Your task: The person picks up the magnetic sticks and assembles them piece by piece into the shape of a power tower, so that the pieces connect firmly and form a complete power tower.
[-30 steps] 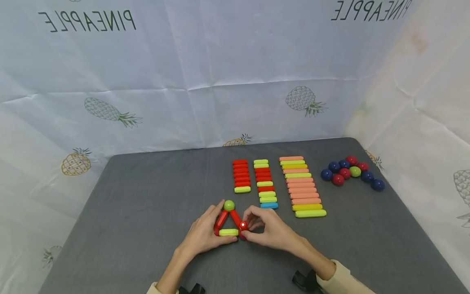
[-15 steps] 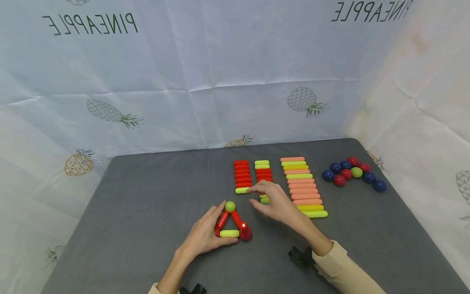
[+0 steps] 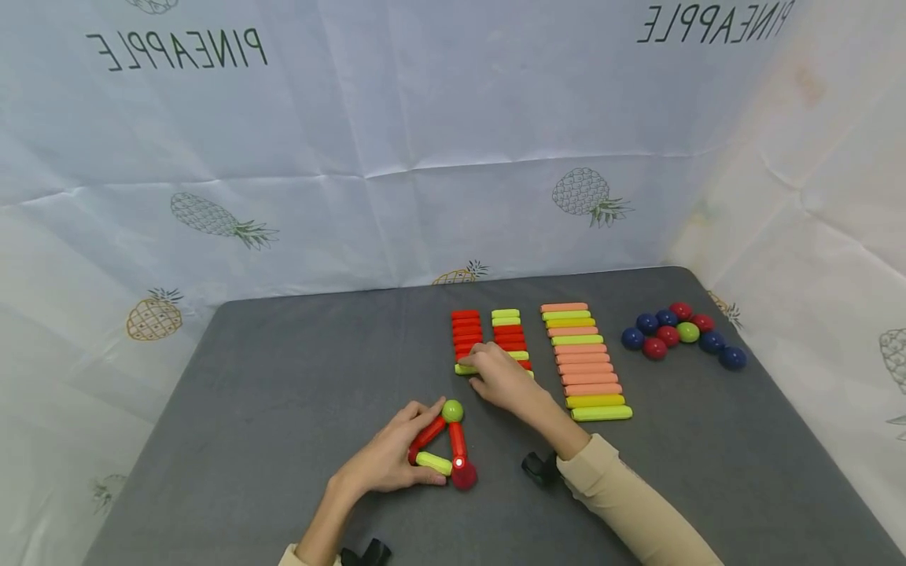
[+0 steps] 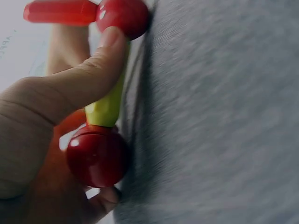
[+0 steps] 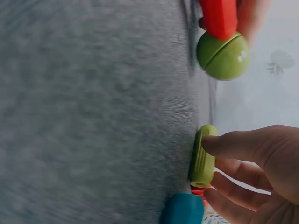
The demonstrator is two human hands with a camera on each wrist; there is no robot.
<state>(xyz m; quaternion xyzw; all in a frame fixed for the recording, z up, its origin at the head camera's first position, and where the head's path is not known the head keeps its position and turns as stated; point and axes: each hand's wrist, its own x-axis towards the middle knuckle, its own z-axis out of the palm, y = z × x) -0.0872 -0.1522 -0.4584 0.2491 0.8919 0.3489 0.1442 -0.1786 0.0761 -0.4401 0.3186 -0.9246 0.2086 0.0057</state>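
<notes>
My left hand [image 3: 385, 456] grips a triangle of rods and balls, its thumb along the yellow-green rod [image 4: 103, 109] at the base. Two red rods form the sides, meeting at a green ball [image 3: 452, 410] on top. Dark red balls sit at the lower corners; another red rod [image 4: 60, 11] stands up from the lower right ball [image 3: 463, 475]. My right hand [image 3: 504, 383] pinches the yellow-green rod [image 5: 202, 158] at the near end of the leftmost row, thumb on its near side. In the head view, that hand covers part of the middle row.
Rows of red and yellow-green rods [image 3: 510, 339] and longer salmon, yellow and green rods [image 3: 583, 367] lie on the grey table [image 3: 297, 377]. A blue rod [image 5: 183, 208] is near the right hand. Blue, red and green balls [image 3: 668, 336] cluster at the right.
My right hand left the triangle's lower right corner and moved up and away to the yellow-green rod in the leftmost row. The left hand has turned the triangle slightly and drawn it nearer.
</notes>
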